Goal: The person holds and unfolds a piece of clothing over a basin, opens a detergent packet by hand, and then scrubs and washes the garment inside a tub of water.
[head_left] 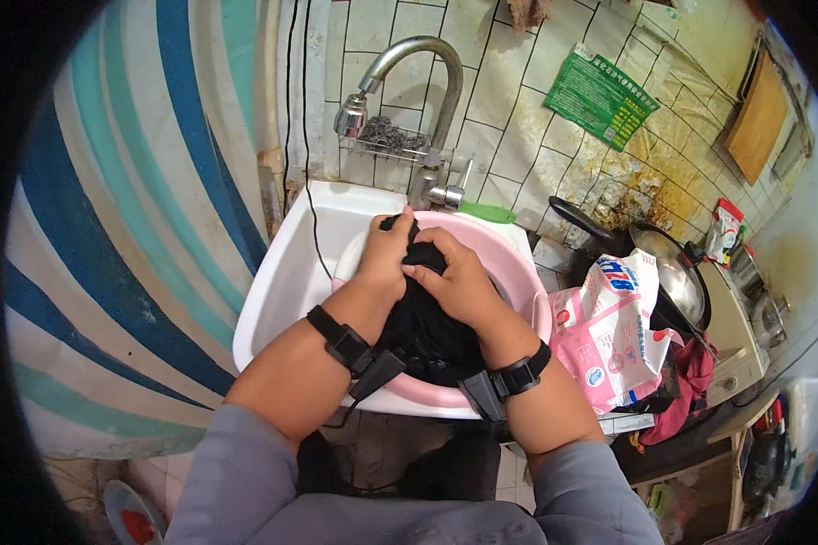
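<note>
A bunched black cloth (427, 331) lies in a pink basin (529, 289), which stands in the white sink (277, 291). My left hand (387, 254) is closed round an upper part of the cloth, near the basin's far side. Just to its right, my right hand (450, 274) pinches the same cloth between thumb and fingers. Both hands are close together below the metal faucet (450, 91). The lower part of the cloth hangs down into the basin between my wrists.
A wire rack with a scrubber (386, 136) hangs by the faucet. Right of the basin are a pink and white bag (609, 341), a pan (682, 282) and a dark red cloth (691, 391). A striped curtain (127, 227) hangs at the left.
</note>
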Action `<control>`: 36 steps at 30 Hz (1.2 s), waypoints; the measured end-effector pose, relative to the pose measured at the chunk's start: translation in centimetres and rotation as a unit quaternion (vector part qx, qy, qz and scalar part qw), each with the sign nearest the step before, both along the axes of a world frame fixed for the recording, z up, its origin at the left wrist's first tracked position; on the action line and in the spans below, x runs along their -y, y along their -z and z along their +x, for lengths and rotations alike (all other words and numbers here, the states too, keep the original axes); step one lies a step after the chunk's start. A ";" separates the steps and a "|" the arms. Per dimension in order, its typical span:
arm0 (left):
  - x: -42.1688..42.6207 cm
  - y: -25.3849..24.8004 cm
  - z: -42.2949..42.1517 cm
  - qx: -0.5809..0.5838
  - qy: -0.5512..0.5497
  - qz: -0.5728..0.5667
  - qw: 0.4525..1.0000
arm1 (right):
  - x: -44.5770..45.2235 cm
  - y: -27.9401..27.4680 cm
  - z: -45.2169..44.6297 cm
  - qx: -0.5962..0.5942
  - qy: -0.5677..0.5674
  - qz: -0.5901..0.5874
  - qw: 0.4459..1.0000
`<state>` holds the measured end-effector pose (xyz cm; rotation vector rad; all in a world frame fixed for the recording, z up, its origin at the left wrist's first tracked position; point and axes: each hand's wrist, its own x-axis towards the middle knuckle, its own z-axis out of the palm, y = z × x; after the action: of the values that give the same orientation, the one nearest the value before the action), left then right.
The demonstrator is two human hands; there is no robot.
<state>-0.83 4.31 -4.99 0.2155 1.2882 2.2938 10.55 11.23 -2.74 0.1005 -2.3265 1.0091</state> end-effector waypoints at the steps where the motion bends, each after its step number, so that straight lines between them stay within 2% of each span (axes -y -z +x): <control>1: 0.0 0.2 0.3 -0.020 0.024 0.002 1.000 | -0.1 0.0 -0.1 -0.013 0.037 0.024 0.999; 2: 0.0 0.5 0.5 -0.051 0.069 0.016 0.996 | -0.1 -0.1 -0.2 -0.026 0.074 0.048 0.996; 3: 0.3 -0.3 1.4 -0.079 0.085 -0.049 0.992 | -0.1 -0.8 -0.2 0.017 0.155 0.015 0.988; 4: 0.6 -1.1 2.2 -0.107 0.101 -0.113 0.983 | -0.9 -0.6 -0.7 0.010 0.178 -0.044 0.983; 5: -0.2 0.1 1.4 -0.080 0.155 -0.065 0.983 | -2.1 0.1 -1.1 0.024 0.203 -0.055 0.977; 6: 0.2 -0.6 2.0 -0.082 0.157 -0.068 0.982 | -2.9 0.6 -1.3 0.038 0.229 -0.065 0.971; 8: 1.0 -2.6 3.4 -0.035 0.151 -0.082 0.984 | -3.0 0.8 -1.3 0.036 0.235 -0.061 0.969; 10: 0.3 -1.2 2.3 -0.006 0.153 -0.065 0.986 | -2.5 0.5 -1.0 0.036 0.239 -0.057 0.969; 12: 0.3 -0.3 1.8 0.024 0.153 -0.048 0.987 | -1.3 0.0 -0.4 0.020 0.137 0.014 0.990; 13: 0.8 -0.3 2.0 -0.012 0.162 -0.036 0.986 | -0.8 0.2 -0.3 -0.002 0.085 0.018 0.996; 14: 1.1 -0.2 2.2 -0.046 0.170 -0.023 0.984 | -0.7 0.3 -0.4 0.001 0.084 0.018 0.996; 16: 0.8 0.3 1.6 -0.038 0.194 0.005 0.980 | -0.8 0.3 -0.6 0.015 0.106 0.011 0.994; 17: 0.4 0.6 1.6 -0.022 0.202 -0.031 0.979 | -1.2 0.1 -1.0 0.049 0.149 -0.037 0.987; 18: 0.1 0.3 2.0 -0.006 0.212 -0.065 0.975 | -1.7 0.3 -1.1 0.052 0.149 -0.035 0.987; 19: -0.3 0.1 2.4 0.002 0.174 -0.101 0.980 | -2.4 0.7 -1.3 0.041 0.192 -0.053 0.979; 20: -0.2 -0.1 2.6 0.002 0.174 -0.098 0.980 | -3.0 1.1 -1.5 0.027 0.235 -0.071 0.969; 21: 0.4 -1.0 3.2 -0.048 0.176 -0.087 0.979 | -3.5 1.4 -1.7 0.058 0.254 -0.054 0.964; 22: 0.8 -1.6 3.6 -0.098 0.178 -0.077 0.976 | -3.9 1.9 -1.7 0.057 0.254 -0.053 0.964; 25: 0.3 -0.7 3.0 -0.121 0.140 -0.079 0.980 | -3.6 2.2 -1.7 0.094 0.246 -0.018 0.965; 28: 0.6 -1.3 2.8 -0.092 0.071 -0.123 0.986 | -1.9 1.0 -1.1 0.059 0.257 -0.003 0.964; 31: 0.7 -0.6 1.7 -0.068 0.084 -0.087 0.990 | -0.1 0.0 -0.5 0.019 0.193 -0.023 0.981; 34: 0.7 -0.7 2.1 -0.074 0.118 -0.088 0.986 | -0.5 0.3 -0.6 -0.004 0.148 0.030 0.989; 36: 0.8 -1.0 2.4 -0.066 0.150 -0.114 0.980 | -2.4 0.6 -1.0 0.002 0.186 -0.054 0.981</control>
<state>1.54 3.48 -3.98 0.4545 1.4621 1.8901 9.51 13.58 -3.38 -0.3673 -2.1782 0.9393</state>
